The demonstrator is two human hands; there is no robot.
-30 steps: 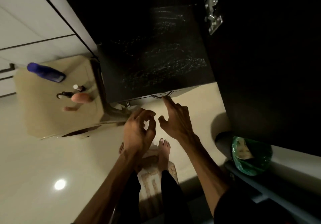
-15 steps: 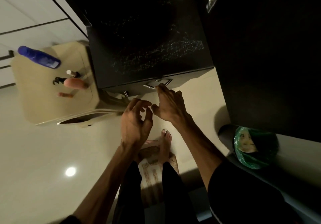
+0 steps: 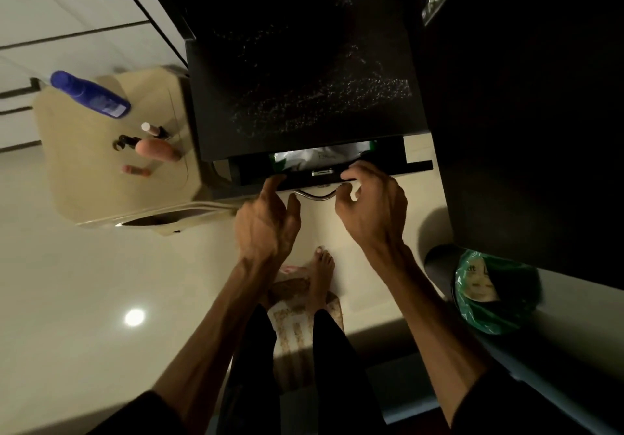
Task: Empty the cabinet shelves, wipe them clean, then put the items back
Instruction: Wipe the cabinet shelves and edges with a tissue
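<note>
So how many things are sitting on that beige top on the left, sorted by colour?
Blue: 1, the bottle
Pink: 3, the pump bottle, the small tube and the capped stick
Total: 4

Black cabinet (image 3: pixel 304 63); blue bottle (image 3: pixel 89 94); green bag (image 3: pixel 496 299).

I see both bare forearms reaching forward and down. My left hand (image 3: pixel 266 221) extends its fingers forward, thumb apart. My right hand (image 3: pixel 374 208) curls its fingers, thumb tucked beneath.
</note>
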